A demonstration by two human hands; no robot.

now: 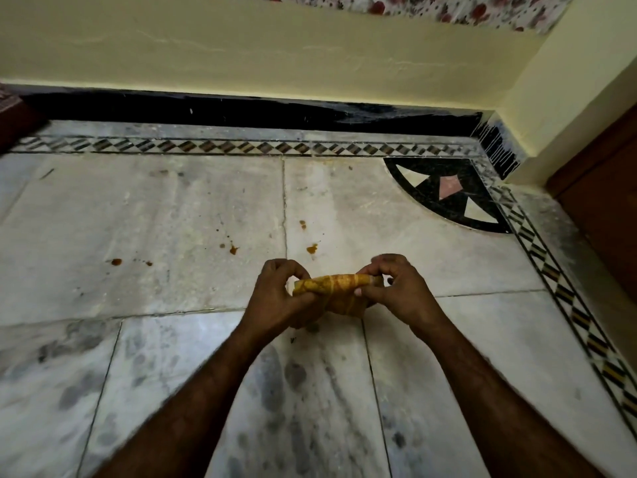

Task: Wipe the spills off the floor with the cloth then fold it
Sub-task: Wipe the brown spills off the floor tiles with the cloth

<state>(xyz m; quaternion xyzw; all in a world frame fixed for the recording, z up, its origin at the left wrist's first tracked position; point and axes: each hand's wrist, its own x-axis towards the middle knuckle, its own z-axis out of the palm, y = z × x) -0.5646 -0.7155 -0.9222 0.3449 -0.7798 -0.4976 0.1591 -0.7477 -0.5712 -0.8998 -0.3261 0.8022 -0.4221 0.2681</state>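
Note:
A small orange-yellow cloth (332, 288) with pale stripes is bunched into a short roll, held above the marble floor (144, 215). My left hand (279, 298) grips its left end and my right hand (396, 291) pinches its right end. Several orange-brown spill spots lie on the floor just beyond my hands: one (312, 249) near the tile joint, one (233, 250) to its left, one (116, 262) further left, and a small one (303, 224) higher up.
A cream wall with a black skirting (241, 108) runs along the far side. A patterned tile border (220, 146) edges the floor. A black inlay corner (451, 191) and a brown door (599, 201) are at the right.

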